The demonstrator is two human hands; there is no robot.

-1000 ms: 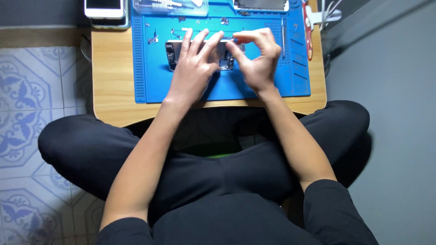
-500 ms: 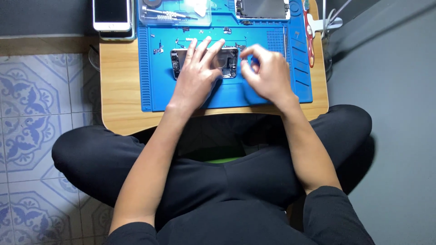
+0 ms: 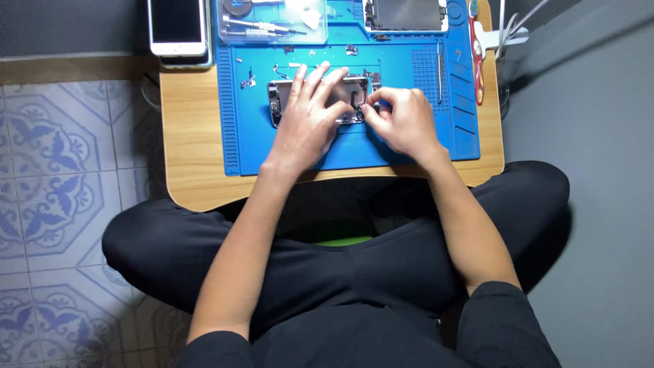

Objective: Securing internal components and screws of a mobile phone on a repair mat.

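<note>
An opened phone body (image 3: 281,102) lies flat on the blue repair mat (image 3: 436,129), its insides facing up. My left hand (image 3: 310,116) rests spread over it, fingers pressing on its middle. My right hand (image 3: 402,123) is curled at the phone's right end, fingertips pinched on a small blue tool (image 3: 385,104) whose tip is hidden by the fingers.
The mat covers a small wooden lap table (image 3: 194,157). A white phone (image 3: 177,26) lies at the back left, a clear tray of tools (image 3: 269,24) beside it, a detached screen (image 3: 405,13) farther right, red-handled tool (image 3: 475,54) at the mat's right edge. Small screws and parts dot the mat.
My right hand dropped from above the phone to its right end and closed on the small blue tool. The left hand stayed spread on the phone. The view shifted downward.
</note>
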